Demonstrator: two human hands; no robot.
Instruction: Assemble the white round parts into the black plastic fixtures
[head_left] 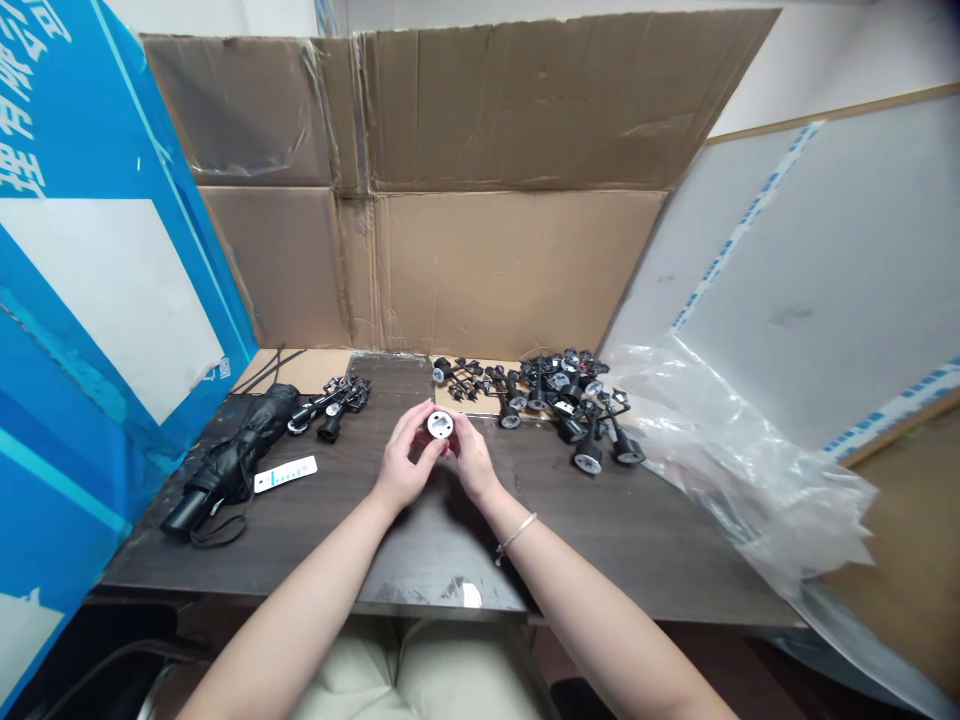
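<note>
Gently held between left hand (405,460) and right hand (474,458): small round plastic part (440,425), probably light, stiff, best taken by rim.

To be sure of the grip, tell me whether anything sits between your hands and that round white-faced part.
Nothing visible does: the left hand and right hand both touch the round white-faced part directly, one on each side.

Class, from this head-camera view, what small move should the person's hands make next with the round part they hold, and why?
Probably turn the round part over. The left hand and right hand both hold it up off the table, so it can rotate easily, and only its white face shows, leaving the other side hidden.
</note>
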